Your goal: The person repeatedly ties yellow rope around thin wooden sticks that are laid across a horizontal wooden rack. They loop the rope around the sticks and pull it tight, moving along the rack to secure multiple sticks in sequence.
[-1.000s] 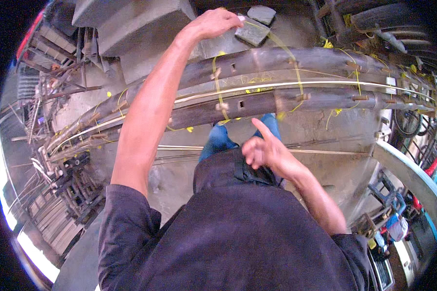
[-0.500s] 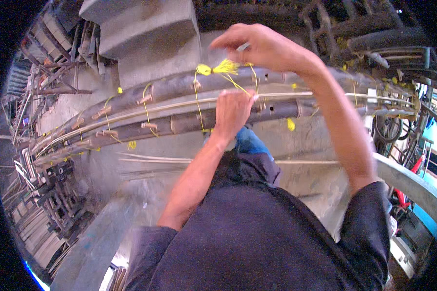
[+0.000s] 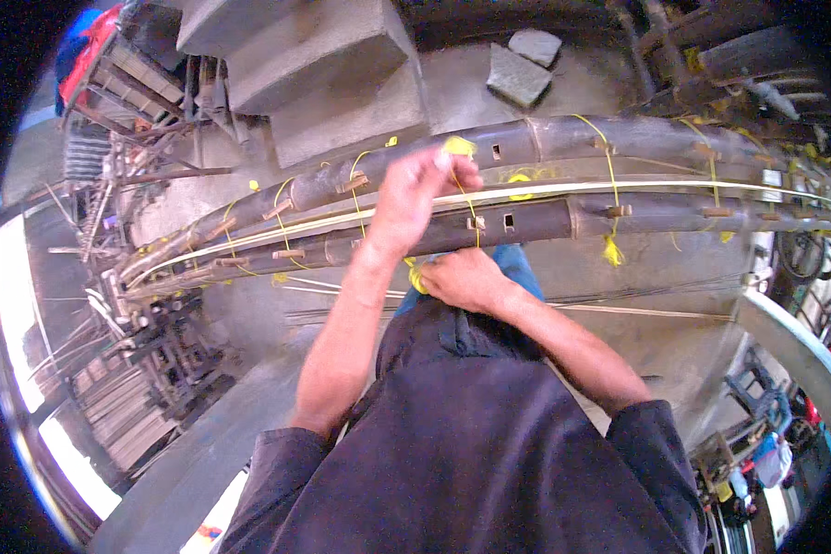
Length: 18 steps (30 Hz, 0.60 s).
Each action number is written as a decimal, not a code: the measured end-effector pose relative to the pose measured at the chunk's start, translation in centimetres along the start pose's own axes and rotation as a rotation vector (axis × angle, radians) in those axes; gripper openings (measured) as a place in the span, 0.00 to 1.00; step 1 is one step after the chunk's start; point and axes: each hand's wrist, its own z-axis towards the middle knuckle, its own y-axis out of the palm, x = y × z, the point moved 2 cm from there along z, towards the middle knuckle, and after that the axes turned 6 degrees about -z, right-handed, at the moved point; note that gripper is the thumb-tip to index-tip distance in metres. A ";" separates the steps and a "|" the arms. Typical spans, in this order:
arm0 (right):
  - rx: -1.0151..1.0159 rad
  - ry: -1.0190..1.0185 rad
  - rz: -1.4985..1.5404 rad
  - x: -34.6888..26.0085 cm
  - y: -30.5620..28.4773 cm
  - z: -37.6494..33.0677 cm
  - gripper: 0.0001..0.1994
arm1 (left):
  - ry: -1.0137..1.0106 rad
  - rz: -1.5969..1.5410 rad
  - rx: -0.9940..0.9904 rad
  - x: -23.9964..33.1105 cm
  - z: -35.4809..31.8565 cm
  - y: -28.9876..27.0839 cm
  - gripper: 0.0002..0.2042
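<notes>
Two long dark bamboo poles (image 3: 619,138) run side by side across the view, with pale thin strips (image 3: 545,187) stretched between them. My left hand (image 3: 406,201) is over the gap between the poles, its fingers curled at a yellow cord (image 3: 474,205) that spans both poles. A yellow tuft (image 3: 459,146) shows just beyond those fingertips. Below the near pole, close to my lap, my right hand (image 3: 468,279) is closed round a bundle of yellow cord (image 3: 415,275), some of which sticks out on its left. A small wooden peg (image 3: 475,223) sits under the cord on the near pole.
More yellow cords and pegs (image 3: 620,211) span the poles. Concrete steps (image 3: 332,65) and two stone blocks (image 3: 520,74) are beyond them. Stacked wood (image 3: 125,406) lies at left, a concrete ledge (image 3: 785,337) at right. Thin rods (image 3: 646,312) lie behind my hands.
My right hand has come down from above the far pole to below the near one. My left hand has moved up and slightly left. The view has shifted.
</notes>
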 end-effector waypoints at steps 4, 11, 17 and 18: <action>0.047 0.014 -0.007 -0.3 0.5 -1.9 0.09 | -0.077 0.277 -0.040 1.8 8.9 -0.6 0.17; 0.192 -0.073 -0.040 -1.3 -1.0 -2.3 0.10 | -0.442 -0.856 -0.212 -4.1 20.2 -11.8 0.24; 0.314 0.395 1.096 -7.1 2.2 -1.1 0.24 | 0.025 0.591 -0.046 1.8 15.9 -17.6 0.30; 0.340 0.535 1.378 -6.8 6.1 1.5 0.22 | 0.166 0.678 -0.122 2.1 14.1 -18.0 0.28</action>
